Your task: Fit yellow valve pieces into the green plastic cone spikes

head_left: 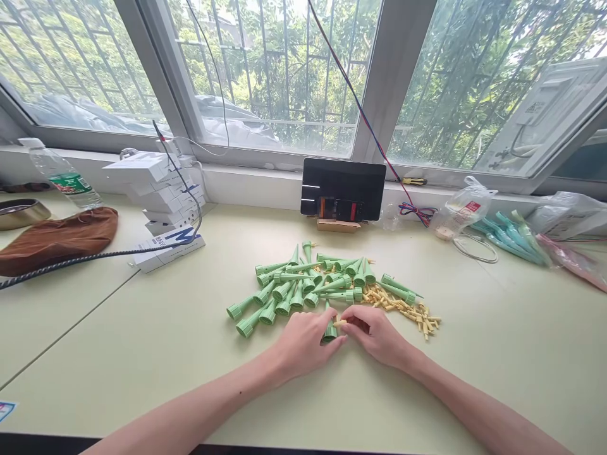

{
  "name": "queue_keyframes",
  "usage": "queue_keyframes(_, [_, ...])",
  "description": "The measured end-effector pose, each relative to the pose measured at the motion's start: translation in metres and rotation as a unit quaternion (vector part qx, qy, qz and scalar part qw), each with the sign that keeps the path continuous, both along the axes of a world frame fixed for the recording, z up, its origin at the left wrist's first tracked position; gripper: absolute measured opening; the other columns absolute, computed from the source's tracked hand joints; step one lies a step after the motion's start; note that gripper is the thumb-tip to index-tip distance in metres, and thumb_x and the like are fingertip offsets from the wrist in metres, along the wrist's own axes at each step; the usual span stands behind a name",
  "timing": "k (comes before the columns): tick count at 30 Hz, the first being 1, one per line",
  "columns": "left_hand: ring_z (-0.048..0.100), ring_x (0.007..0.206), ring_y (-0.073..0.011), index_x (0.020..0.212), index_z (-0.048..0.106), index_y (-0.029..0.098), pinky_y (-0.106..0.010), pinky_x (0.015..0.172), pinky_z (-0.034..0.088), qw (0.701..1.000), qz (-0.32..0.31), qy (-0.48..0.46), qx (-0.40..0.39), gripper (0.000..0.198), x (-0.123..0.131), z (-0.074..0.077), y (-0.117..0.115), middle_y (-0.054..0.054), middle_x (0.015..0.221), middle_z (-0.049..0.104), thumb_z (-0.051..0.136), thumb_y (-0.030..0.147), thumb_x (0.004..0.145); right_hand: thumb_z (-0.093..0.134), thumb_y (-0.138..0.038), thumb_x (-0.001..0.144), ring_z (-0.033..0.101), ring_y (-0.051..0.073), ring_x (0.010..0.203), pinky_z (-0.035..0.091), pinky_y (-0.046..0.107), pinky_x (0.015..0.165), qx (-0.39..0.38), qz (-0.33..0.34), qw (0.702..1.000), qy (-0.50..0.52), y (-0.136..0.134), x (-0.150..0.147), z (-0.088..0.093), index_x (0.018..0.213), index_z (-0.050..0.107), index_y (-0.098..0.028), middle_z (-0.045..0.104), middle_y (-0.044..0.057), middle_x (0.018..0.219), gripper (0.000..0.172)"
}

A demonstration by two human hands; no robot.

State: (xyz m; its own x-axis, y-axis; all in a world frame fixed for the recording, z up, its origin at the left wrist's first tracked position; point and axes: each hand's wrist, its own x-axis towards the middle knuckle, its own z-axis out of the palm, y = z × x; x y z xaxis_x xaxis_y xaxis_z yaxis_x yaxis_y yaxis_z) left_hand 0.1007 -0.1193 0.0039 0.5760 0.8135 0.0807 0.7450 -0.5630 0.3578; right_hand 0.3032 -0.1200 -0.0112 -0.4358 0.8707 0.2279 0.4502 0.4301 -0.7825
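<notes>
My left hand (pixel 308 341) is closed around a green plastic watering spike (pixel 330 331), its wide ribbed end toward me and its tip pointing away. Between the fingertips of my right hand (pixel 377 332) is a small yellow plug (pixel 340 323), held against or close to the spike's side; whether it has entered the spike I cannot tell. Just beyond my hands lies a heap of green spikes (pixel 296 287), several with holes near the wide end. Loose yellow plugs (pixel 403 303) are scattered to the right of the heap, and two spikes (pixel 398 289) rest beside them.
A black tablet (pixel 343 189) stands on a cardboard holder by the window. White boxes (pixel 165 189), a cable (pixel 118 251), a brown cloth (pixel 61 237) and a water bottle (pixel 66 177) sit at left. Plastic bags (pixel 462 212) and teal pieces (pixel 512 237) lie at back right.
</notes>
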Motion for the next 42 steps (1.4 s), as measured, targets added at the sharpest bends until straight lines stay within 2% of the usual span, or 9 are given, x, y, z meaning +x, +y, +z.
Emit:
queue_keyframes(9, [0.07, 0.073, -0.026, 0.117, 0.058, 0.019, -0.031, 0.063, 0.044, 1.0, -0.007, 0.001, -0.003, 0.034, 0.0004, 0.0017, 0.0014, -0.004, 0.08, 0.073, 0.052, 0.042, 0.092, 0.053, -0.03, 0.097, 0.047, 0.012, 0.061, 0.035, 0.024, 0.058, 0.015, -0.005, 1.0, -0.005, 0.0021, -0.0002, -0.001, 0.08, 0.064, -0.018, 0.059, 0.0, 0.069, 0.023])
queue_keyframes(15, [0.069, 0.072, -0.0244, 0.112, 0.058, 0.02, -0.03, 0.061, 0.043, 1.0, -0.006, -0.009, 0.004, 0.031, 0.0004, 0.0022, 0.001, -0.003, 0.079, 0.073, 0.049, 0.043, 0.093, 0.06, -0.032, 0.093, 0.045, 0.011, 0.058, 0.036, 0.023, 0.053, -0.027, 0.0, 0.999, 0.029, 0.0003, 0.0007, 0.0031, 0.097, 0.062, -0.019, 0.061, 0.0, 0.076, 0.014])
queue_keyframes(19, [0.068, 0.07, -0.024, 0.111, 0.058, 0.02, -0.029, 0.06, 0.042, 1.0, -0.001, -0.003, 0.002, 0.03, 0.001, 0.0018, 0.002, -0.003, 0.077, 0.072, 0.05, 0.043, 0.093, 0.06, -0.033, 0.092, 0.045, 0.011, 0.057, 0.037, 0.023, 0.053, -0.013, -0.007, 1.0, 0.026, -0.0001, 0.0016, 0.0022, 0.091, 0.062, -0.019, 0.061, 0.0, 0.073, 0.014])
queue_keyframes(29, [0.069, 0.071, -0.0241, 0.114, 0.058, 0.019, -0.029, 0.062, 0.043, 1.0, -0.008, 0.002, 0.005, 0.034, 0.0004, -0.0001, 0.003, -0.003, 0.076, 0.072, 0.053, 0.045, 0.091, 0.055, -0.038, 0.095, 0.045, 0.011, 0.056, 0.035, 0.023, 0.053, 0.004, -0.007, 1.0, 0.014, 0.0006, -0.0004, 0.0052, 0.077, 0.062, -0.017, 0.059, 0.0, 0.065, 0.028])
queue_keyframes(35, [0.068, 0.069, -0.0247, 0.108, 0.059, 0.018, -0.029, 0.059, 0.042, 1.0, -0.023, 0.01, -0.005, 0.033, 0.0005, 0.0041, 0.0026, -0.003, 0.075, 0.071, 0.054, 0.046, 0.091, 0.049, -0.042, 0.098, 0.04, 0.011, 0.054, 0.031, 0.023, 0.054, 0.024, -0.002, 0.999, -0.023, 0.002, 0.0011, 0.0015, 0.072, 0.06, -0.017, 0.051, -0.002, 0.058, 0.037])
queue_keyframes(39, [0.067, 0.067, -0.0236, 0.105, 0.06, 0.018, -0.029, 0.058, 0.041, 0.999, -0.027, 0.014, -0.009, 0.031, 0.0008, 0.0054, 0.0018, -0.002, 0.072, 0.07, 0.055, 0.046, 0.091, 0.046, -0.04, 0.099, 0.033, 0.01, 0.053, 0.027, 0.024, 0.053, 0.033, 0.001, 0.998, -0.046, 0.0027, 0.002, -0.0016, 0.061, 0.052, -0.017, 0.041, -0.004, 0.054, 0.045])
queue_keyframes(42, [0.067, 0.065, -0.0227, 0.103, 0.061, 0.019, -0.028, 0.057, 0.04, 1.0, -0.027, 0.011, -0.009, 0.03, 0.0009, 0.0058, 0.0017, -0.002, 0.071, 0.07, 0.055, 0.045, 0.09, 0.047, -0.037, 0.099, 0.035, 0.01, 0.054, 0.028, 0.023, 0.054, 0.025, 0.003, 0.999, -0.032, 0.0017, 0.0018, 0.0006, 0.065, 0.056, -0.017, 0.044, -0.004, 0.056, 0.04])
